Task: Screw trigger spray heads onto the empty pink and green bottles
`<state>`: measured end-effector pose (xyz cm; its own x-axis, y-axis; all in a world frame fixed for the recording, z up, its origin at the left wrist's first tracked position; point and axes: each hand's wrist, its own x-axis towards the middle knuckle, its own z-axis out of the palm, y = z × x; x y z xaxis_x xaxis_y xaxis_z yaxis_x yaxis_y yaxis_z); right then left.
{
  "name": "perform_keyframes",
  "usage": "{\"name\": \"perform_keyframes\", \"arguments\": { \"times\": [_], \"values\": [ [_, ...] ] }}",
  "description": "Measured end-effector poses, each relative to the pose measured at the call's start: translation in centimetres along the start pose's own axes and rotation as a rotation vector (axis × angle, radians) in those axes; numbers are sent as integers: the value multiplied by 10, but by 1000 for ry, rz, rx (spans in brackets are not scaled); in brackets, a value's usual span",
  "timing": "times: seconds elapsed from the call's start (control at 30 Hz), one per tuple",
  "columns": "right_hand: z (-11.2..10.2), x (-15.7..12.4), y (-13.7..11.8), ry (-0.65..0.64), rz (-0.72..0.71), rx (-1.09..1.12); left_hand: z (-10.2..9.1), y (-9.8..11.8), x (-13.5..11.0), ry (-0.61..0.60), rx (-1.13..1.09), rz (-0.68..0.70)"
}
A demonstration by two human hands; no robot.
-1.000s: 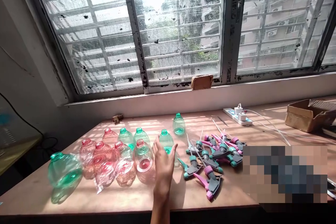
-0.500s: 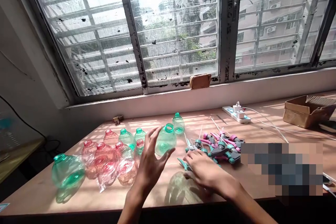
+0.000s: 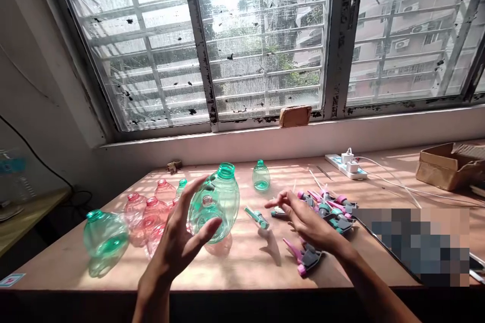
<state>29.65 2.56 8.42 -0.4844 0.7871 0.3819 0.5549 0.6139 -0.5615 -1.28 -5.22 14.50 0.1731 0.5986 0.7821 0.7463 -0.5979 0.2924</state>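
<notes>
My left hand [image 3: 178, 237] grips a clear green bottle [image 3: 225, 199] with an open neck, thumb across its front and fingers around its far side. My right hand [image 3: 303, 219] is open, its fingers stretched loosely left over the edge of a pile of pink, teal and grey spray heads [image 3: 335, 212]. Left of its fingertips is a single teal spray head [image 3: 258, 217]. Below the hand lies a pink and grey spray head [image 3: 308, 258]. Several red bottles [image 3: 134, 212] stand beyond my left hand, partly hidden by it.
A green bottle [image 3: 261, 176] stands near the wall and another green bottle [image 3: 105, 239] tilts at the left. At the back are a power strip [image 3: 346, 167] with chargers and a cardboard box [image 3: 435, 169]. A blurred patch [image 3: 417, 247] covers the right side.
My left hand has closed around the green bottle and brought it left and nearer. My right hand has shifted slightly, uncovering the pink spray head. The view has turned a little.
</notes>
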Motion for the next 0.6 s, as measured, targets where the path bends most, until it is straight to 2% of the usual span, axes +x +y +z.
{"name": "perform_keyframes", "arguments": {
  "times": [0.07,0.13,0.3,0.4,0.47,0.6],
  "values": [
    [-6,-2,-3,34,16,15,0,-1,2,-5,45,3],
    [-1,-5,-9,-19,-1,6,0,-1,3,12,78,16],
    [47,-2,-24,-317,-30,-128,-3,0,5,21,84,18],
    [65,3,-23,-333,13,-185,-1,4,7,-36,20,-7],
    [66,5,-18,-310,11,-199,3,6,8,-114,-17,-29],
    [53,7,-4,-316,-21,-133,8,4,7,-268,10,-120]
  ]
}}
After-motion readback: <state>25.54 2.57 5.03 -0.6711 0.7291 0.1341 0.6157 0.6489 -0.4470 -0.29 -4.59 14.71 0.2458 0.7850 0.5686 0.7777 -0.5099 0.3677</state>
